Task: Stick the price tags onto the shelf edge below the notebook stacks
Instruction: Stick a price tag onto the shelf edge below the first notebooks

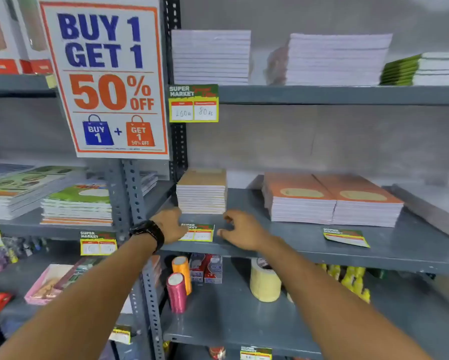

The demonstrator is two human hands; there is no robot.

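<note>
Where the middle shelf (309, 245) carries its notebook stacks, one price tag (198, 232) is found lying flat near the front lip, directly before the small tan-covered stack (202, 193), presumably so that it can be brought down onto the edge below that stack. The left hand (170, 224), watch (148, 233) worn at the wrist, is laid at the tag's left end, apparently pinning it; whether the tag is pinched cannot be told, the fingertips being hidden. The right hand (240, 231) is held just beside the tag's right end, its grip loosely open, fingers curled and nothing held, seemingly poised to take that end. A second tag (346, 237) is left loose and askew on the shelf before the orange-covered stacks (332, 201), awaiting its turn. An already fixed tag (193, 103) is seen hanging from the upper shelf edge (348, 95) beneath a white stack (210, 57), showing the placement intended. The task is judged partly done.
</note>
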